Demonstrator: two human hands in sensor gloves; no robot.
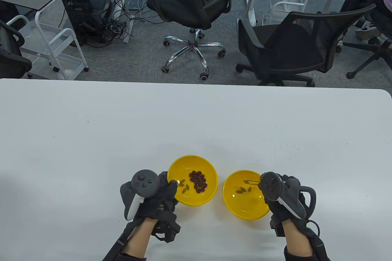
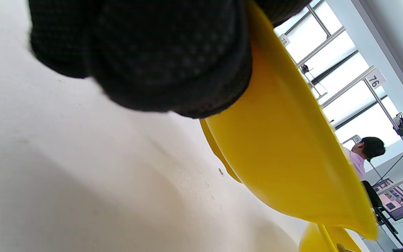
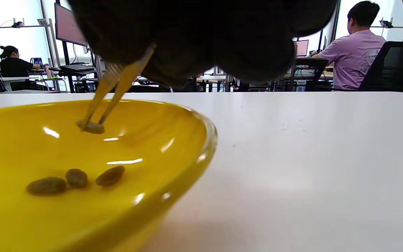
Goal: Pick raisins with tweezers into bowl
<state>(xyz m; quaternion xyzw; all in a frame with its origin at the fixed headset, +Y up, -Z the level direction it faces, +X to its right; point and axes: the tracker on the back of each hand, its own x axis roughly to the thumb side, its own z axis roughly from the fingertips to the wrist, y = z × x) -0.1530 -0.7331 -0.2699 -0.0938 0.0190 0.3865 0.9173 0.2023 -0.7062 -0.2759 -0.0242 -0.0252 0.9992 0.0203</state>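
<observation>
Two yellow bowls stand near the table's front edge. The left bowl [image 1: 208,195] holds a pile of dark raisins [image 1: 197,181]. My left hand [image 1: 170,185] grips this bowl's near-left rim; in the left wrist view its fingers [image 2: 152,59] lie against the bowl's outer wall [image 2: 285,157]. The right bowl [image 1: 245,210] holds three raisins [image 1: 243,189]. My right hand [image 1: 262,185] holds metal tweezers [image 1: 251,180] over the right bowl. In the right wrist view the tweezers [image 3: 115,89] pinch one raisin [image 3: 91,127] above the three raisins [image 3: 75,178] in that bowl [image 3: 201,143].
The white table [image 1: 122,126] spreads wide to the left, right and far side of the bowls. Office chairs [image 1: 196,1] and a white cart [image 1: 52,46] stand on the floor beyond the far edge.
</observation>
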